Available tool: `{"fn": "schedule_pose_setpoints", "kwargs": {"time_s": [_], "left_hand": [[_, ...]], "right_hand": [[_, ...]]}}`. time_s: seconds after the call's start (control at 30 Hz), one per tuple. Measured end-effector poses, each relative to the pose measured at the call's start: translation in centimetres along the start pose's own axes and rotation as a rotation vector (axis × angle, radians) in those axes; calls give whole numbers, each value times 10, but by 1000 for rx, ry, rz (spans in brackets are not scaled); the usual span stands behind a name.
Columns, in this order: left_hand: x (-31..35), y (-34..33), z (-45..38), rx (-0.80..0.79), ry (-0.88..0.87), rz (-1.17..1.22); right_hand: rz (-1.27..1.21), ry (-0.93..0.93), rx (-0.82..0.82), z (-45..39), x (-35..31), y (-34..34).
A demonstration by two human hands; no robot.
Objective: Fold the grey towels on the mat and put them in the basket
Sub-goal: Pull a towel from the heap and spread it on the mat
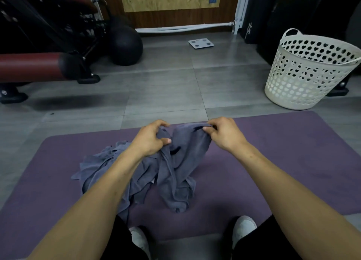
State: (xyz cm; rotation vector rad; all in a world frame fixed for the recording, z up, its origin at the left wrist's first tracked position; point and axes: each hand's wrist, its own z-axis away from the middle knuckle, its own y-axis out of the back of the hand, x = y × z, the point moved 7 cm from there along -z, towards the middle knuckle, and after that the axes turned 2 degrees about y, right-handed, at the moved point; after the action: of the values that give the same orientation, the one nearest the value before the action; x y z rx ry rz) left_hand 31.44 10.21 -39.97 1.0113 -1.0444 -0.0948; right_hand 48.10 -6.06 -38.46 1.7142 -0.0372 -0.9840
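Far left, off the mat: a red padded bench (29,66) on black feet stood on the grey floor, with a black ball (125,44) just behind its end.

Left part of the purple mat (293,162): a crumpled heap of grey towels (101,169) lay spread flat, its folds running under the left forearm. How many towels made up the heap could not be told.

Centre: the left hand (148,138) gripped a bunched edge of the lifted towel (181,162), fingers curled over the cloth and thumb pressed against it from the near side. The towel hung from both hands in a twisted drape, its lower end resting on the mat near the heap. The right hand (224,132) pinched the towel's upper edge between thumb and curled fingers, a short span of hem pulled across between the two hands.

Beyond the hands, a white bathroom scale (201,43) lay on the floor near the wall.

Near edge: two white shoes (244,230) showed at the mat's front.

Far right: the white perforated basket (304,72) stood upright on the floor, just past the mat's far right corner, well apart from the towels. No cloth was visible through its holes.
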Motion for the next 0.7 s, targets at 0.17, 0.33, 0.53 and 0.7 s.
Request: {"fn": "schedule_pose_setpoints", "kwargs": {"time_s": [0.17,0.33,0.53,0.7], "left_hand": [[-23,25,2,139,169,-248],[-6,81,7,442,108,249],[42,159,1,650,119,860],[75,209,-1,668,80,784]], "right_hand": [[-171,-193,230,11,23,37],[-592,-322,412,3,35,86],[-787,-274,647,-24,-8,161],[-650,-281,728,-37,-29,201]]}}
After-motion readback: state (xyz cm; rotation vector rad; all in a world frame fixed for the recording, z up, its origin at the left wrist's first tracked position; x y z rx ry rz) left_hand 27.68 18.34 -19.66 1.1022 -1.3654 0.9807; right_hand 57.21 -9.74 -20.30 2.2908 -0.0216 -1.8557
